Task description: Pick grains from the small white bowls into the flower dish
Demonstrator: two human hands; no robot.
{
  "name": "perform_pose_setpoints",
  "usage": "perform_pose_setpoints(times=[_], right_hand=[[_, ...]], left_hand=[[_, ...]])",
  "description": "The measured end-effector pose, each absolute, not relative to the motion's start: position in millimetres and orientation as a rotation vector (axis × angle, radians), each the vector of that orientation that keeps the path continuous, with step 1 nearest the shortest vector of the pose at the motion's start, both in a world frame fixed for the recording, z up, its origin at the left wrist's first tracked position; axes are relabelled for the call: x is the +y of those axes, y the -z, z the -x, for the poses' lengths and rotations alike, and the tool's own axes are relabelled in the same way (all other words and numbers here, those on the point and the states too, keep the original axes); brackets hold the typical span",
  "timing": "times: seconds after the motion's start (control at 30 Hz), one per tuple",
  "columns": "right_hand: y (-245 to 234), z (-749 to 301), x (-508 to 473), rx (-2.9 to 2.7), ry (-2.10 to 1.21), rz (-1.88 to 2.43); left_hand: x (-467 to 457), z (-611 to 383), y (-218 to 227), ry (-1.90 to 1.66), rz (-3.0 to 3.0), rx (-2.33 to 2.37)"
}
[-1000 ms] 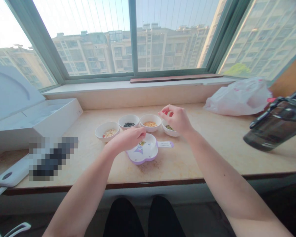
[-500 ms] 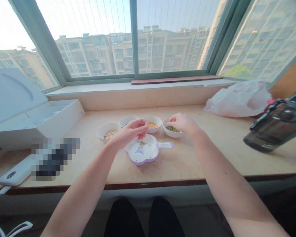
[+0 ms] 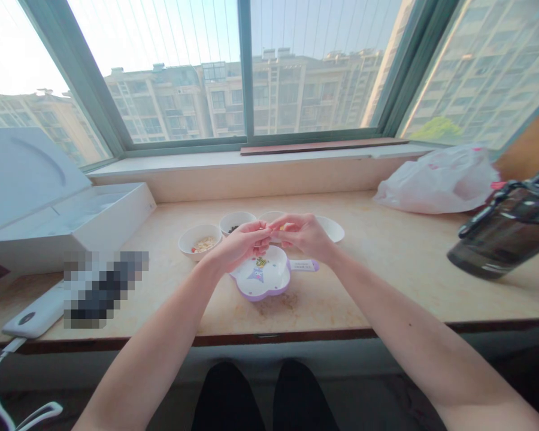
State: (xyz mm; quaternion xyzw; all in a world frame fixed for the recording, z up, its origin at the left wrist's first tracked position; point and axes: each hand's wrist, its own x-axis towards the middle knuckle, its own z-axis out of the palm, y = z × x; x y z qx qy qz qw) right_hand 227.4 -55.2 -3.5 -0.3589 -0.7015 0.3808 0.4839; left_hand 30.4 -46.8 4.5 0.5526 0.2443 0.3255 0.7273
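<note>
"Where's the plate?"

"Just below the hands, its tab pointing right, small grains lying in it; the left hand is nearer."

"And the fingers?"

"Curled into pinches; the left's tips meet the right hand's above the plate; whether they grip anything, I can't tell."

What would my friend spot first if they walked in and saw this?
Probably the big window along the top, with tall apartment buildings outside. Next come the left hand and right hand, meeting in the middle of the stone ledge. Below them is a purple-rimmed cartoon plate, and behind them are small white bowls.
</note>
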Motion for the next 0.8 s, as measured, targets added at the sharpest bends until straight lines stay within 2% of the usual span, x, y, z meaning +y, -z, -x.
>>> perform_pose_setpoints(times=[0.43, 0.6, 0.8], right_hand=[[6.2, -230.5, -50.0, -1.776, -0.630, 0.961], [4.4, -240.1, -43.9, -1.796, -0.436, 1.181], [3.1, -268.1, -27.9, -1.822, -0.026, 1.654]], left_hand=[[-46.2, -30.2, -4.9, -0.803, -1.303, 0.672], [-50.4, -28.8, -4.9, -0.754, -1.898, 1.109], [-59.5, -26.5, -0.6, -0.284, -2.646, 1.327]])
